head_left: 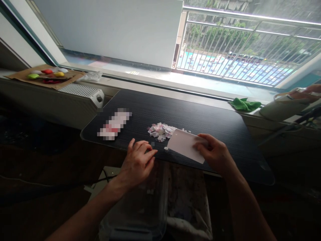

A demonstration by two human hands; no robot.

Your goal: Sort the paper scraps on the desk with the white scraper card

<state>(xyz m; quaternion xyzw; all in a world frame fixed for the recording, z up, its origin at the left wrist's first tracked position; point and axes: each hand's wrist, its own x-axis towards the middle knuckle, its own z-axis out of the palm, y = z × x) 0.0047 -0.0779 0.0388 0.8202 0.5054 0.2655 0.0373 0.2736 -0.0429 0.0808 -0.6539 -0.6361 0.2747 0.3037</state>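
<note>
A pale, blank card (187, 145) is gripped at its right end by my right hand (213, 152), thumb on top. Its left edge reaches over part of a heap of small cut paper pieces (162, 131), white with pink and reddish marks. My left hand (140, 159) hovers at the front edge of the black table (140, 103), fingers loosely bent and apart, and nothing shows in it. Close to its fingertips lie a small dark or clear piece (152, 144) and a whitish scrap (166, 148). More scraps lie behind the card.
A blurred-out pinkish item (114, 124) lies at the table's left. Below the front edge stands a clear plastic bin (135, 214). A green cloth (244, 104) rests on the sill at right, near a pale container (284, 103). At left, a radiator (82, 93) adjoins a brown sheet (22, 76) with coloured lumps.
</note>
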